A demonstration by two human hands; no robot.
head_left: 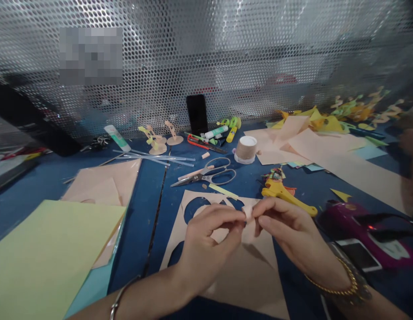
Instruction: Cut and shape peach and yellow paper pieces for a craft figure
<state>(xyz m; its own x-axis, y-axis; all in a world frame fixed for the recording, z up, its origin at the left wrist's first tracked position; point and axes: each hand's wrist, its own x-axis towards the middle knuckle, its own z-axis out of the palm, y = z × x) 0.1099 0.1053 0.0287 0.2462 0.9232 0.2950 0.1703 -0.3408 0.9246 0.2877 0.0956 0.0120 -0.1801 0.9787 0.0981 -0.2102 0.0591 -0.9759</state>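
Observation:
A small pale pink paper piece (248,212) is pinched between both hands over a larger pink sheet (239,275) with round holes cut in it. My left hand (209,244) holds the piece from the left between thumb and fingers. From the right, my right hand (289,235) grips its other side, fingers bent together. Just beyond the hands lie silver scissors (196,178) with their blades pointing left, beside a thin pale green strip (222,191). A yellow-handled tool (286,195) rests close behind my right hand.
Yellow-green sheets (49,249) lie at the left. A paper cup (246,150), glue sticks and a propped black phone (197,113) stand farther back before a perforated metal screen. Pink and yellow paper (313,151), a purple device (369,235) and part of another person are at the right.

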